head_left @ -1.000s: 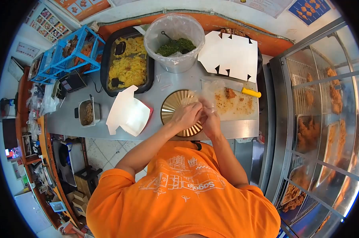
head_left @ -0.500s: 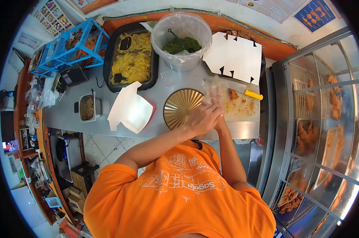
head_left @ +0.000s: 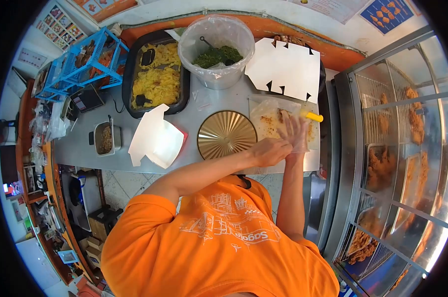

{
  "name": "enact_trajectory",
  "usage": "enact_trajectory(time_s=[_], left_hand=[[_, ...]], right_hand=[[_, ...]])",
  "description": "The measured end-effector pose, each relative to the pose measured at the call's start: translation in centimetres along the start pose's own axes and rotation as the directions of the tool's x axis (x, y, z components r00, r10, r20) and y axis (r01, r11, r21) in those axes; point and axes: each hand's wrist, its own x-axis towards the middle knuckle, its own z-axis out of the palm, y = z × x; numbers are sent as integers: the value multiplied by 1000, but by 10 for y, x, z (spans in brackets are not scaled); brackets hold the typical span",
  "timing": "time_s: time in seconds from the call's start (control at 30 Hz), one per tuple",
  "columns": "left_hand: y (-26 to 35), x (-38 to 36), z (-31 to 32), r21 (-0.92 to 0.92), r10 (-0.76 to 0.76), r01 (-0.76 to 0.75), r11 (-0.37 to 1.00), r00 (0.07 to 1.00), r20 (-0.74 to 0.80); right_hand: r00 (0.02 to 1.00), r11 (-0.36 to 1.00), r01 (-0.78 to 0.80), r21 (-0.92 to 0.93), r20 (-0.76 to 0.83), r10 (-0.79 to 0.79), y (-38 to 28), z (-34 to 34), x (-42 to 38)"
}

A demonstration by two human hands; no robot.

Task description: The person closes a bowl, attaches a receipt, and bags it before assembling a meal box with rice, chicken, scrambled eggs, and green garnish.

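Observation:
My right hand (head_left: 296, 134) is held over the right end of the counter with its fingers spread, inside a clear plastic glove (head_left: 301, 147). At its wrist, my left hand (head_left: 269, 151) pinches the cuff of that glove. Beneath them lies a pale cutting board (head_left: 269, 132) scattered with orange-brown crumbs. On the board, a crumpled piece of clear plastic (head_left: 275, 108) lies behind my right hand. A knife's yellow handle (head_left: 314, 117) sticks out at the board's right side, its blade mostly hidden. Left of the board is a round gold ridged plate (head_left: 227, 136).
An open white carton (head_left: 157, 141) and a small metal container (head_left: 116, 140) stand left. Behind are a black tray (head_left: 184, 91) of yellow food, a lined bucket (head_left: 216, 76) with greens, and flat white cardboard (head_left: 288, 69). A glass cabinet (head_left: 355, 138) borders the right.
My hands have parted from being pressed together and moved right. My right hand's fingers have spread inside the glove, while my left hand has come to its cuff.

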Motion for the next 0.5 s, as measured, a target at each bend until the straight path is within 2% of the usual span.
enact_trajectory(time_s=[0.07, 0.1, 0.13, 0.2, 0.23, 0.3, 0.33, 0.37, 0.4, 0.43, 0.47, 0.5], left_hand=[[6, 14, 5, -48, -29, 28, 998, 999, -19], [7, 22, 5, -54, -1, -1, 999, 999, -38], [6, 26, 6, -63, 25, -29, 998, 998, -56], [-7, 24, 10, -106, 30, -33, 994, 999, -29], [-17, 23, 10, -144, 31, -34, 989, 999, -22], [-53, 14, -11, -78, -96, 88, 993, 990, -100], [-72, 12, -13, 83, -251, 288, 954, 918, -306], [-92, 8, -12, 191, -341, 494, 848, 785, -516], [-116, 1, -9, 228, -423, 595, 771, 746, -514], [-136, -8, -5, 258, -507, 692, 674, 688, -519], [-150, -12, -6, 251, -511, 694, 675, 685, -520], [-163, -13, -9, 118, -643, 719, 685, 673, -365]], right_hand=[[991, 980, -92, 176, -84, 108, -22, 3, 7], [986, 929, -165, 330, 27, 166, -21, -7, 17], [987, 926, -159, 343, 21, 162, -22, -4, 25], [973, 941, 95, 326, -231, -19, -25, 3, 44], [972, 938, 103, 331, -236, -23, -25, 2, 59], [947, 920, 132, 368, -320, -8, -16, -5, 88], [946, 917, 144, 371, -323, -18, -6, -12, 96], [964, 983, 59, 173, -265, -11, 8, -21, 102], [977, 999, -20, -40, -211, 11, 14, -25, 104], [976, 999, -16, -44, -216, 7, 16, -24, 98], [975, 971, -108, -212, -213, 62, 21, -20, 87], [969, 906, -195, -375, -219, 118, 26, -17, 77]])
